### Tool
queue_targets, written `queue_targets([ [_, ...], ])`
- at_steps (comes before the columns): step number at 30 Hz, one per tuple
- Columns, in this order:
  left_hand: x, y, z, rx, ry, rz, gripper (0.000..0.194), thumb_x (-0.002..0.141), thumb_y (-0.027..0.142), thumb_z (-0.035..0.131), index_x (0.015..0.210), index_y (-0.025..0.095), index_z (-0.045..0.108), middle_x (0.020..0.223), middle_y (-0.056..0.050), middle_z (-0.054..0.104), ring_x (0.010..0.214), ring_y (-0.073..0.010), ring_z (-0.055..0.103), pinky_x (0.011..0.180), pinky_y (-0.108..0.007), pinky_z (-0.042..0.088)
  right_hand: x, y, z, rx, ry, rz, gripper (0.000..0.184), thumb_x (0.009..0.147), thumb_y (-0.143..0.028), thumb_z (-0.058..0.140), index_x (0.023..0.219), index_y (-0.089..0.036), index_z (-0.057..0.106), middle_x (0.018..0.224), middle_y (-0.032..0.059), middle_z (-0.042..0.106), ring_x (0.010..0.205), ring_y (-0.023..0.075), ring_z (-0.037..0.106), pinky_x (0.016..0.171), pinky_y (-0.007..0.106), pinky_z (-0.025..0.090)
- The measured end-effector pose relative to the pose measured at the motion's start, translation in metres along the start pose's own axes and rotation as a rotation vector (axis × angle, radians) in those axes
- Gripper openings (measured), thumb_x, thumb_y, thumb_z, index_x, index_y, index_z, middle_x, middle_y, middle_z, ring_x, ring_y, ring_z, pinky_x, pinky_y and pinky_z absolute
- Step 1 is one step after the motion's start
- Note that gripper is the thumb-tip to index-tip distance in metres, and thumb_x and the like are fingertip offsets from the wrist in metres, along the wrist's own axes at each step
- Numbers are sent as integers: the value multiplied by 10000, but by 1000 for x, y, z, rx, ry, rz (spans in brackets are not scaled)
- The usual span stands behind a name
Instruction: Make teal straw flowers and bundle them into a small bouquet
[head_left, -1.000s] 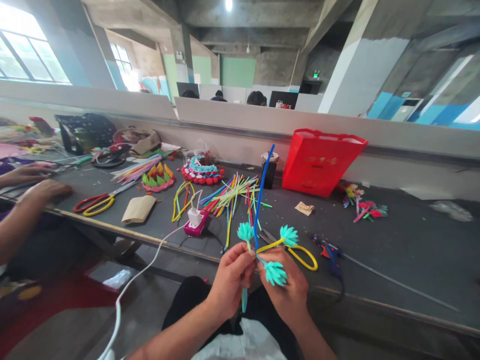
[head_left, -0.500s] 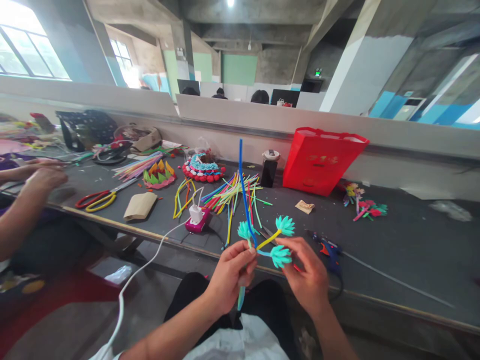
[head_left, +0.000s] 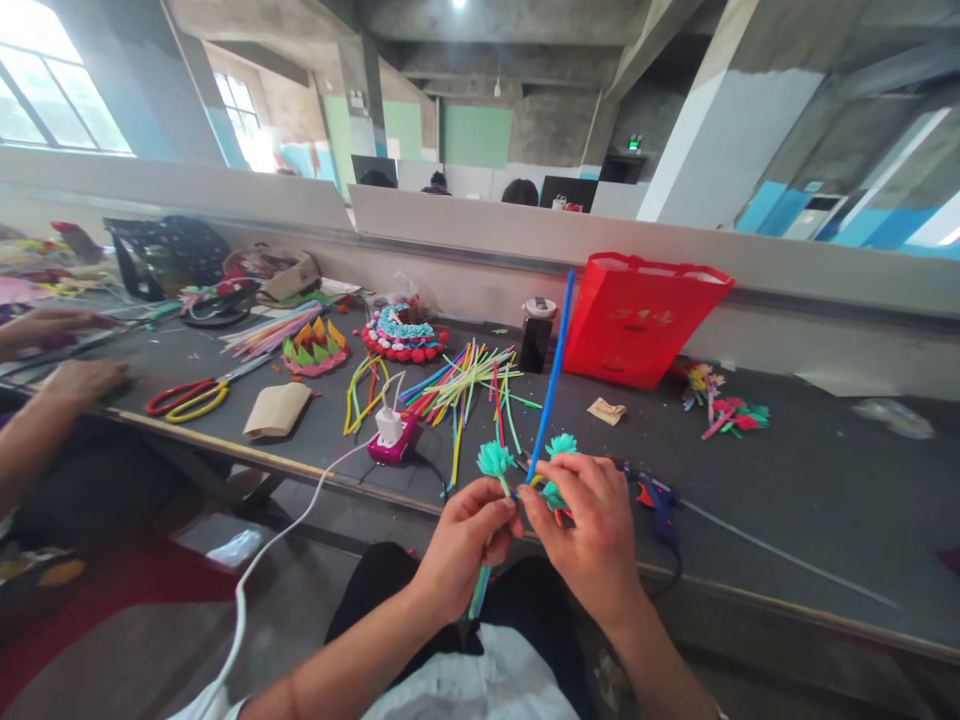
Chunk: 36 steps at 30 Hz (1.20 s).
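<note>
My left hand (head_left: 474, 545) is closed round the gathered stems of a small bunch of pipe-cleaner flowers, and the stem ends (head_left: 478, 595) stick out below the fist. One teal flower head (head_left: 495, 459) rises over the left fingers. A second teal head (head_left: 561, 444) and a third one, partly covered, show behind my right hand (head_left: 589, 520). That hand pinches the lower end of a long blue pipe cleaner (head_left: 553, 385), close to the left fingertips. The blue pipe cleaner points up, leaning right. The exact joint between the fingers is hidden.
Loose pipe cleaners (head_left: 469, 378) lie behind my hands, near a pink power block (head_left: 392, 440) with a white cable. A glue gun (head_left: 658, 500) rests at right. Scissors (head_left: 199, 397), a red bag (head_left: 645, 320) and a co-worker's hands (head_left: 82, 385) are further off.
My right hand has moved left from beside the flower heads to the base of the blue pipe cleaner. The blue pipe cleaner has swung from leaning left to leaning right.
</note>
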<state>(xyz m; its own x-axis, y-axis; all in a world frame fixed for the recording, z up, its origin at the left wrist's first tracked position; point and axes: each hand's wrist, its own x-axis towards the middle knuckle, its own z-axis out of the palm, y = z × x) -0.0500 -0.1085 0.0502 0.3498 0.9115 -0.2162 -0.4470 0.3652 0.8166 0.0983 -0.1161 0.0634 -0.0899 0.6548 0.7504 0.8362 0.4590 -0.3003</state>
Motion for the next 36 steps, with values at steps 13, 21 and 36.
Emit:
queue_targets([
  [13, 10, -8, -9, -119, 65, 13, 243, 712, 279, 745, 712, 163, 532, 495, 89, 416, 392, -20, 270, 391, -165, 163, -29, -22, 14, 197, 18, -67, 150, 911, -120, 602, 1010, -219, 656, 909, 49, 722, 829, 197, 647, 775, 362, 510],
  [21, 9, -5, -9, -214, -139, -34, 232, 771, 239, 687, 695, 156, 484, 568, 81, 428, 410, -1, 144, 395, -158, 122, -47, -13, 12, 285, 86, 136, 91, 927, -188, 602, 981, -234, 660, 882, 24, 724, 837, 190, 681, 788, 346, 534],
  [36, 6, -3, -9, -109, -58, 13, 230, 776, 310, 698, 719, 166, 528, 481, 96, 391, 381, -20, 215, 399, -185, 157, -52, 4, 18, 586, -80, 476, 182, 886, -299, 633, 1025, -222, 719, 951, 67, 720, 829, 201, 662, 715, 319, 535],
])
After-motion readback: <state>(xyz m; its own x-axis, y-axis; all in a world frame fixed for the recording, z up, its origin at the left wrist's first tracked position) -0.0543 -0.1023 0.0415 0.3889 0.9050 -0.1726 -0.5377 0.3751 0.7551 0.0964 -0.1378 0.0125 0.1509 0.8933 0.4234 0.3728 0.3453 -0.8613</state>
